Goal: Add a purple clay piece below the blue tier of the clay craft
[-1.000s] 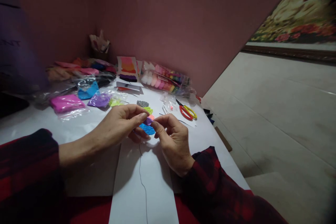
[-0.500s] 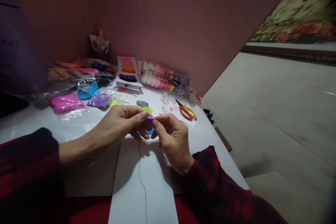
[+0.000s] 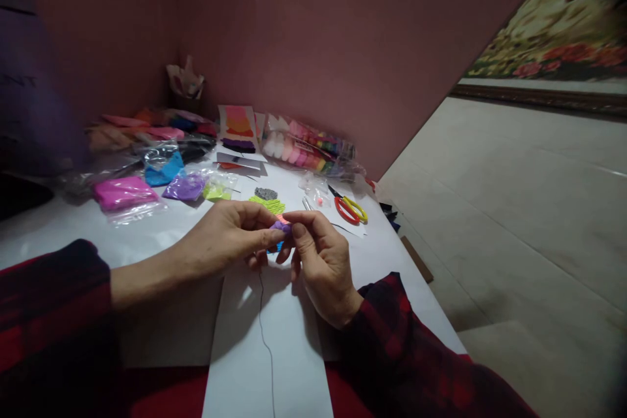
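Observation:
Between the fingertips of both hands is a small lump of purple modelling clay. My left hand pinches it from the left, and my right hand pinches its right side. They hold it above a white paper strip with a thin dark line running down it. Beyond the fingers, the strip carries patches of grey clay, yellow-green clay and, partly hidden by my hands, pink-orange and blue clay.
Scissors with red and yellow handles lie to the right. On the left are bags of pink clay, purple clay and blue clay. Packs of coloured clay and a card with colour bands stand at the back.
The purple clay has been turned and reshaped between my fingers and looks more crumpled. My left fingers have shifted slightly, uncovering more of the yellow-green and pink-orange clay.

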`<state>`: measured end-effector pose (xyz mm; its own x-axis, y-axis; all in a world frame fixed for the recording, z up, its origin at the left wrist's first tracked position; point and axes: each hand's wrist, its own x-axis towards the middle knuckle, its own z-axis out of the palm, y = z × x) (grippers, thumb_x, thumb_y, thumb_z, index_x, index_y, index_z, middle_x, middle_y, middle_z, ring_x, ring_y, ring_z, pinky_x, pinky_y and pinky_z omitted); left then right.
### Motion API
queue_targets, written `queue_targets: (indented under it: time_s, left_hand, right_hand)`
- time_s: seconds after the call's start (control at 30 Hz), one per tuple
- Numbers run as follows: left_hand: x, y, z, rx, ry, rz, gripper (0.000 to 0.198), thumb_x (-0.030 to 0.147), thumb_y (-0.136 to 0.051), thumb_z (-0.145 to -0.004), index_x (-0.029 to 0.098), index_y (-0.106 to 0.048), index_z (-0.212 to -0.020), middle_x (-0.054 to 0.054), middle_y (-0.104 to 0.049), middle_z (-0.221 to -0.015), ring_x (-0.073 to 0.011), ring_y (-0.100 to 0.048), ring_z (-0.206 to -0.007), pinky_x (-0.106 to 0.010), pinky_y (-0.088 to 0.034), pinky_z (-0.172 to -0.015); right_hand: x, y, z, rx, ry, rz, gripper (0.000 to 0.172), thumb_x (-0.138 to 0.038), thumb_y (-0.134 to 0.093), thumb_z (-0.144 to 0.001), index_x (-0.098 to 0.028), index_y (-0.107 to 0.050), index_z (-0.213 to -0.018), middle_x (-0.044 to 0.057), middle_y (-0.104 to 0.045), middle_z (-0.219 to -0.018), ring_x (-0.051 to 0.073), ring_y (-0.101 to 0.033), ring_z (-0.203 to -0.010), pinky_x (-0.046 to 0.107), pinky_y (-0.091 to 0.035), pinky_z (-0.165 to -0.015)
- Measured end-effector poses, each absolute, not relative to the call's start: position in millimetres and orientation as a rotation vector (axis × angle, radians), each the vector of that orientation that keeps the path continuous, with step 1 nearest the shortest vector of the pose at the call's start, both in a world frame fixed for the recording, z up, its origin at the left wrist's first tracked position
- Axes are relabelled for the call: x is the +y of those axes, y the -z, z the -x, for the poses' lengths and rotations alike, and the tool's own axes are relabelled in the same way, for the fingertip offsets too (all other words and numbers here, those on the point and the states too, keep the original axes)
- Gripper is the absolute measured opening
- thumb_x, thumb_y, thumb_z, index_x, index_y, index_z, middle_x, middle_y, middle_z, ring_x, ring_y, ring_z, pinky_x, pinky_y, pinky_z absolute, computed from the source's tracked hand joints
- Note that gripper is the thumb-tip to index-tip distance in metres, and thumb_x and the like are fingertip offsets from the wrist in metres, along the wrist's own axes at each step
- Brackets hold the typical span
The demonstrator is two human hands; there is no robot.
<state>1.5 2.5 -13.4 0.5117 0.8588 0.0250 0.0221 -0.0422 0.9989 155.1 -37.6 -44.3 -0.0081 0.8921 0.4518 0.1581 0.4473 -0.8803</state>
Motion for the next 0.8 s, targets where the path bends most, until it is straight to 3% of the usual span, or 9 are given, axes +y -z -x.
queue_targets:
  time_s: [0.17, 0.4, 0.8]
  left_hand:
    - [1.7, 11.4, -0.3, 0.854, -0.886, -1.503, 0.013, 0.024, -0.069, -0.071, 0.012, -0.067, -0.073, 0.002, -0.064, -0.052, -0.0076, -0.053, -0.042, -0.018, -0.04, -0.042]
    - [2.7, 12.8, -0.3, 0.787, -0.846, -1.427, 0.013, 0.026, -0.07, -0.072, 0.013, -0.069, -0.074, -0.001, -0.069, -0.062, -0.0107, -0.06, -0.05, -0.021, -0.049, -0.05]
    - [2.1, 8.2, 0.4, 0.944, -0.934, -1.455, 0.015, 0.026, -0.064, -0.075, 0.011, -0.066, -0.073, -0.003, -0.066, -0.061, -0.0121, -0.057, -0.049, -0.025, -0.048, -0.05]
  right_hand:
    - [-37.5, 44.2, -153.0, -1.481, -0.766, 0.969, 0.011, -0.027, -0.054, -0.092, -0.02, -0.059, -0.099, -0.001, -0.06, -0.07, 0.01, -0.057, -0.057, 0.021, -0.045, -0.047]
    - [-34.8, 42.7, -153.6, -1.408, -0.745, 1.046, 0.009, -0.026, -0.058, -0.088, -0.018, -0.062, -0.088, -0.002, -0.057, -0.061, 0.009, -0.054, -0.053, 0.021, -0.043, -0.044]
    - [-36.6, 45.3, -154.5, -1.445, -0.725, 1.032, 0.012, -0.025, -0.057, -0.089, -0.02, -0.066, -0.095, 0.001, -0.061, -0.07, 0.01, -0.057, -0.054, 0.019, -0.043, -0.038]
